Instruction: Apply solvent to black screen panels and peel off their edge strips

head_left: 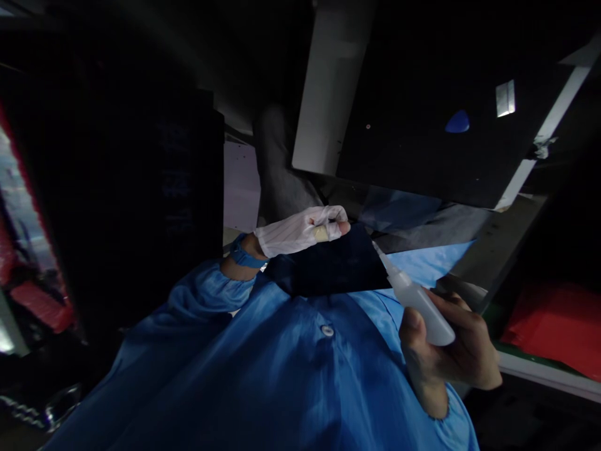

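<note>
My left hand (303, 232), in a white glove with a bare thumb tip and a yellowish band at the thumb, is closed on the upper edge of a dark, glossy flat panel (340, 266). The panel lies tilted in front of my blue smock. In my right hand (457, 351), which is bare, a white squeeze bottle (422, 310) is gripped between thumb and fingers. Its narrow nozzle (381, 254) points up and left, close to the panel's right edge. From this angle I cannot tell whether the tip touches the panel.
Ahead is a black work surface (413, 150) with a blue triangular pick (457, 122) and a small shiny rectangle (506, 98). Red material (558, 329) lies at right. A large dark box (154, 207) stands at left.
</note>
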A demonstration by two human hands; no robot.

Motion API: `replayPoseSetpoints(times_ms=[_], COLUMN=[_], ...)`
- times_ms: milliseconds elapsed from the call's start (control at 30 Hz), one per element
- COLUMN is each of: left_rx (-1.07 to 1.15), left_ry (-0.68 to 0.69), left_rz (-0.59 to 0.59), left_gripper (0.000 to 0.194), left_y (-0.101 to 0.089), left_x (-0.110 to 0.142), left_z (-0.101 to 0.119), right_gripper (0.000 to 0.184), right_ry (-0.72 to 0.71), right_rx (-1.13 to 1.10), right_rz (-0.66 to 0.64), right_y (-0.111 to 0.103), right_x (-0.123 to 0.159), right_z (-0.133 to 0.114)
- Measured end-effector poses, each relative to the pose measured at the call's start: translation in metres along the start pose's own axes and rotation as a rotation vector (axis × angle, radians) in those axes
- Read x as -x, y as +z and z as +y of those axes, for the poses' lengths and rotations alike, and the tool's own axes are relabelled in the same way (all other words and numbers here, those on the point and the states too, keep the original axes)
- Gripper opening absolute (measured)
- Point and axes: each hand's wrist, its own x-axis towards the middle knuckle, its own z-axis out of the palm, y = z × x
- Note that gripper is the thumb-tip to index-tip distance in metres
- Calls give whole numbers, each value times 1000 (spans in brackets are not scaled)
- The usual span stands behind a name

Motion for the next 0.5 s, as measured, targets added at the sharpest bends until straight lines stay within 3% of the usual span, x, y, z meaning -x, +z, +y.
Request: replayPoseSetpoints(times_ms=[100, 333, 500], left_rx=[-19, 17, 42], left_ry=[-12, -19, -13], left_rz=[2, 46, 49], left_gripper=[33, 34, 27], left_y=[0, -1, -4], left_x=[1, 3, 9], left_z=[-1, -8, -6], right_gripper=[29, 33, 11], right_ry=[-63, -61, -214], right_rx=[8, 46, -71], right_rz=[95, 54, 119], right_y=[2, 0, 2], right_x=[1, 7, 6], right_z=[0, 3, 3])
